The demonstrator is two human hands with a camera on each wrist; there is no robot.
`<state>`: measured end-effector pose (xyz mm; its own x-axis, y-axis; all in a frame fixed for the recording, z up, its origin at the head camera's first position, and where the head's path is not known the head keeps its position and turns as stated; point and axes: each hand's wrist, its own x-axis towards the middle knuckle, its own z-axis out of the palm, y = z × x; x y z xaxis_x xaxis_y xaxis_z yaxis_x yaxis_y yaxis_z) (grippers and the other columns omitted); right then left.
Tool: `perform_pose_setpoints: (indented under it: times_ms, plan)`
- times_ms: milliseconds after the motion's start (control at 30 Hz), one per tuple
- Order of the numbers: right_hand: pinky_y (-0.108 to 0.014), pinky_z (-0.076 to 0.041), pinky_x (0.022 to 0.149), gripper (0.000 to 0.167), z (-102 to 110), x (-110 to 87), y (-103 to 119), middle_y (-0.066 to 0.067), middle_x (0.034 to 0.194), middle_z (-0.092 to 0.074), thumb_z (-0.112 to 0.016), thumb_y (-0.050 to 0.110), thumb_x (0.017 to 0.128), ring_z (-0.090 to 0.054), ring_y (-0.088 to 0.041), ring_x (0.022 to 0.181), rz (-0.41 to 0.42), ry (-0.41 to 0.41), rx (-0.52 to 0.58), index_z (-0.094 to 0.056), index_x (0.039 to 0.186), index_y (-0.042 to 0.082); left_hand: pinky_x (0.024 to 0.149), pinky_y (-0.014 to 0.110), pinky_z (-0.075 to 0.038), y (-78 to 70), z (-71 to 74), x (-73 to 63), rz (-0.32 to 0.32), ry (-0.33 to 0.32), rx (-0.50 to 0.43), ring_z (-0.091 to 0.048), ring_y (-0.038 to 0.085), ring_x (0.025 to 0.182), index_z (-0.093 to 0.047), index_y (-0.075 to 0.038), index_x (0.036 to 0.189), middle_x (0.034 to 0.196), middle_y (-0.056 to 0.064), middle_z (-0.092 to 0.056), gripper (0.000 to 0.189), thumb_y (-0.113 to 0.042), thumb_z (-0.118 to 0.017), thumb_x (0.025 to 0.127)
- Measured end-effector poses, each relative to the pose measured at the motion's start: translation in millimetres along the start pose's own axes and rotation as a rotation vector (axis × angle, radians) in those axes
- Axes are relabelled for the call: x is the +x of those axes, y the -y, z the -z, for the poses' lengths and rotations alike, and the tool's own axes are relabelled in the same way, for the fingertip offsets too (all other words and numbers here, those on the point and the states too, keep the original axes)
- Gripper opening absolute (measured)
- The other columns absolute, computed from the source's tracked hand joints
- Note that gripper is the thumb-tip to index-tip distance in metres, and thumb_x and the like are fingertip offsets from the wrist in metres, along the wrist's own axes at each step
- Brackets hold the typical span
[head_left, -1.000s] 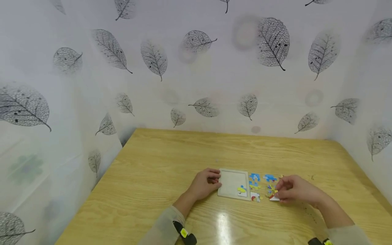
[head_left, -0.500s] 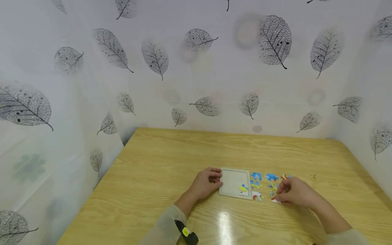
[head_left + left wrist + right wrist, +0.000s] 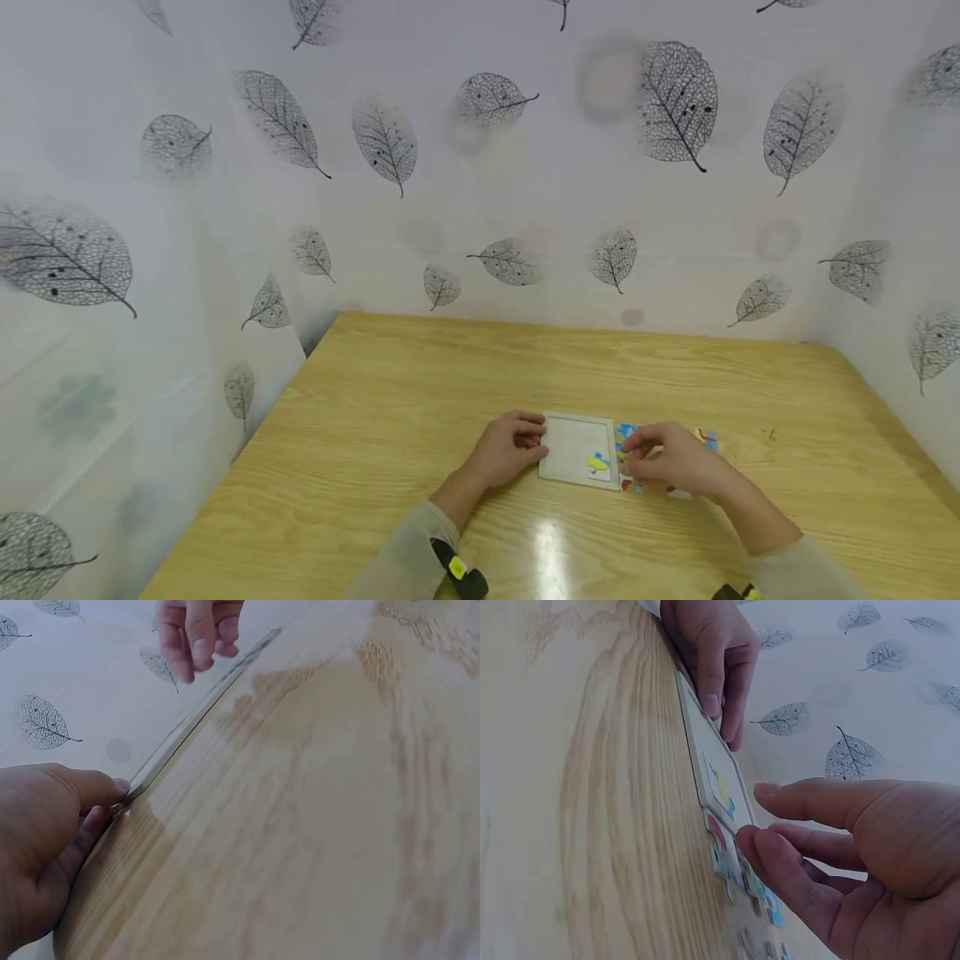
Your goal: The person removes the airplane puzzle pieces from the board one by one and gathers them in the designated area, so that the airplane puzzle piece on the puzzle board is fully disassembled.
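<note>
My left hand (image 3: 510, 450) holds the left edge of a pale square puzzle tray (image 3: 573, 414), its thumb and fingertips on the rim in the left wrist view. One yellow, blue and white puzzle piece (image 3: 598, 467) lies in the tray's lower right corner. Just right of the tray, my right hand (image 3: 667, 454) hovers over loose pieces. Its thumb and fingers are apart with nothing seen between them in the right wrist view. Partly hidden by this hand are a blue piece (image 3: 625, 430) and a red and white piece (image 3: 627, 485).
Farther right lie a red, yellow and blue piece (image 3: 705, 437) and a mostly white piece (image 3: 678, 493); more may be under the hand. The wooden table (image 3: 420, 375) meets a leaf-patterned curtain (image 3: 510, 200) at the back and sides.
My right hand has moved left, from the outer pieces to those beside the tray, and uncovered the red and yellow piece. My left hand has stayed on the tray.
</note>
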<state>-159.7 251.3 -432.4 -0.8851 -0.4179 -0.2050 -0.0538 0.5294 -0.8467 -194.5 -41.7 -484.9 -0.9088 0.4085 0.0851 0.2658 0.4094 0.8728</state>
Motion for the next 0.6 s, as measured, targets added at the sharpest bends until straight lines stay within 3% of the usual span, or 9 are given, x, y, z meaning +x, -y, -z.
perform_pose_setpoints:
  times_ms: [233,600]
  plan:
    - [-0.029,-0.058,0.062,0.047,-22,17.4,8,-0.011,0.098,-0.064,-0.077,0.016,0.086,-0.066,-0.017,0.068,0.042,0.01,-0.009,-0.062,0.12,-0.012,0.081,0.016,-0.053,0.2,-0.3,0.7,0.012,0.002,-0.002,-0.063,0.005,0.093,-0.073,-0.002,0.114,0.129,0.005,-0.063,0.027,-0.011,-0.076,0.089]
    - [-0.028,-0.053,0.056,0.037,-33,20.7,24,-0.01,0.101,-0.062,-0.082,0.02,0.081,-0.06,-0.016,0.063,-0.032,-0.04,-0.168,-0.063,0.106,0.001,0.081,0.015,-0.053,1.5,1.8,1.5,0.014,0.0,0.005,-0.063,0.004,0.093,-0.073,-0.002,0.114,0.13,0.004,-0.063,0.027,-0.012,-0.076,0.089]
